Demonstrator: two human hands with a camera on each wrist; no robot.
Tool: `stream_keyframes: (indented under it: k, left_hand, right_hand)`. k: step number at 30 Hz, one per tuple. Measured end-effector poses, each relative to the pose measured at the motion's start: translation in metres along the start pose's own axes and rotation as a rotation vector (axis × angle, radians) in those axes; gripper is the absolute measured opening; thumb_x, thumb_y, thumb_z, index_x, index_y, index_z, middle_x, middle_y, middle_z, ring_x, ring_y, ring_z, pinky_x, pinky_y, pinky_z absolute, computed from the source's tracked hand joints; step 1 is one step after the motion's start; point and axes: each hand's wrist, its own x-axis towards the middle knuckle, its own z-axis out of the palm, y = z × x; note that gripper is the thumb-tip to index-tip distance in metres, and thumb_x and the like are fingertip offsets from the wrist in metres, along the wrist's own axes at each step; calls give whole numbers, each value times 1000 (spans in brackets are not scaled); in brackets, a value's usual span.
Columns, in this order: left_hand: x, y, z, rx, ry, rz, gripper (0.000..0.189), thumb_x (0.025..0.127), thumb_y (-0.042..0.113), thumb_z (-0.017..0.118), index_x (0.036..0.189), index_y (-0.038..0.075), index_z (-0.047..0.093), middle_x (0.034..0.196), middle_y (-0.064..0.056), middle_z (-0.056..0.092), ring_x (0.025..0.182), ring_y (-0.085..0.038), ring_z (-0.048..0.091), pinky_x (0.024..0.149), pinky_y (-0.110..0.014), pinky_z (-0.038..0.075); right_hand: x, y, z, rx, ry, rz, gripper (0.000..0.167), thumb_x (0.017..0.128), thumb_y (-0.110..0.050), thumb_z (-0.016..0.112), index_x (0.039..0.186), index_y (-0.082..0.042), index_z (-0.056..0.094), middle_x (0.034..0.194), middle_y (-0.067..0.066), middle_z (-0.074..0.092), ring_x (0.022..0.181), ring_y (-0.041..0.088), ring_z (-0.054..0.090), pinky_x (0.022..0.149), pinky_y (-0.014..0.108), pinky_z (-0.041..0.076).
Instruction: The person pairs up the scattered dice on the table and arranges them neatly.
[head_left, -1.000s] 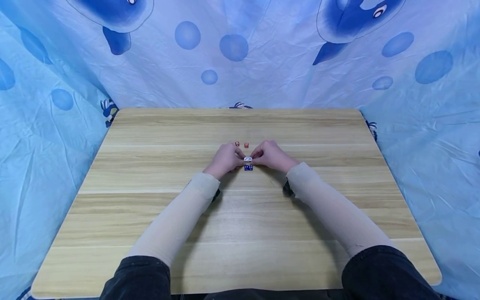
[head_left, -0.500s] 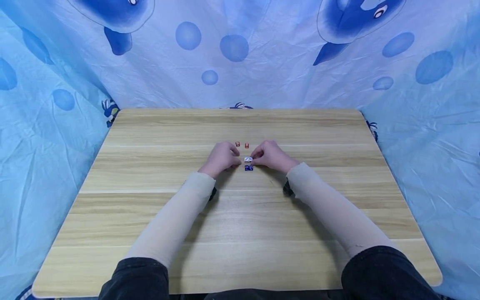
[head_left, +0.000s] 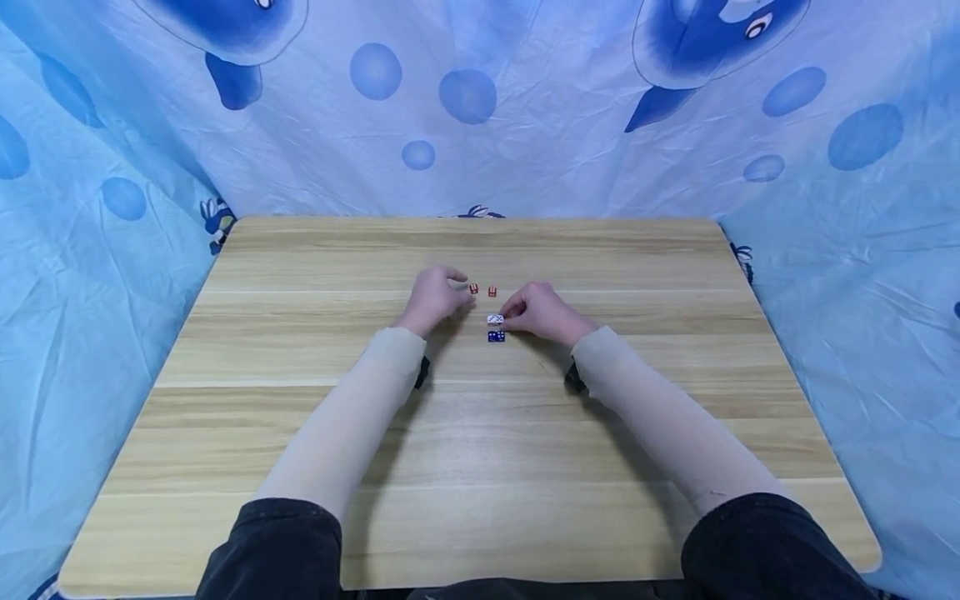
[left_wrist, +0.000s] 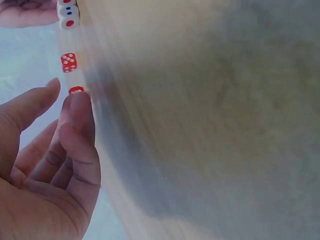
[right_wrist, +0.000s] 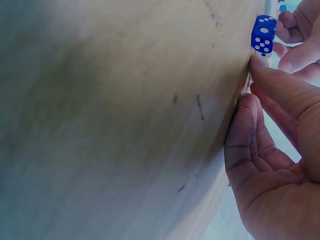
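Near the table's middle, a pair of white dice (head_left: 495, 320) sits side by side just behind a pair of blue dice (head_left: 496, 337). My right hand (head_left: 546, 312) has its thumb and index finger at the right end of the white pair, in a pinch; that contact is partly hidden. In the right wrist view a blue die (right_wrist: 264, 35) shows above the right thumb. My left hand (head_left: 433, 298) reaches to the left red die (head_left: 473, 289), thumb and fingers spread beside it. In the left wrist view its fingertips partly cover that die, and the other red die (left_wrist: 69, 63) stands just beyond.
A light wooden table (head_left: 480, 467) spreads beneath both arms. Around it hangs a blue curtain (head_left: 555, 150) printed with whales and bubbles. Both red dice stand behind the white pair, with a gap between them.
My left hand has let go of the white dice, drawn back to the left and moved farther up the table to the left red die. The right hand stays at the white dice.
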Motion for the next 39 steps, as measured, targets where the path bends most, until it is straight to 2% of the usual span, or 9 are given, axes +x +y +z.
stream_keyframes:
  k: [9, 15, 24, 39]
  left_hand:
    - [12, -3, 2, -26, 8, -57, 32, 89, 12, 81, 119, 4, 73, 78, -10, 72, 61, -25, 67, 56, -35, 57]
    - [16, -1, 5, 25, 10, -72, 23, 90, 15, 80, 112, 8, 76, 74, -8, 71, 58, -23, 66, 52, -33, 55]
    - [18, 1, 8, 110, 20, -48, 14, 89, 15, 81, 102, 10, 80, 80, -3, 72, 57, -21, 66, 51, -31, 53]
    - [17, 4, 9, 119, -8, -51, 9, 88, 13, 82, 97, 11, 80, 87, -2, 73, 61, -19, 66, 55, -31, 54]
  right_hand:
    - [1, -4, 1, 0, 3, -8, 14, 84, -20, 87, 96, -14, 82, 79, -6, 71, 75, 16, 63, 74, 33, 49]
    - [2, -1, 2, -6, 18, -23, 13, 83, -19, 87, 94, -14, 82, 78, -7, 71, 75, 15, 63, 74, 32, 49]
    - [1, 0, 2, 5, 17, -18, 12, 84, -19, 87, 94, -14, 82, 78, -7, 71, 75, 15, 64, 73, 33, 50]
    - [0, 1, 1, -8, 16, 1, 13, 84, -21, 87, 95, -15, 82, 77, -7, 71, 74, 16, 63, 72, 32, 49]
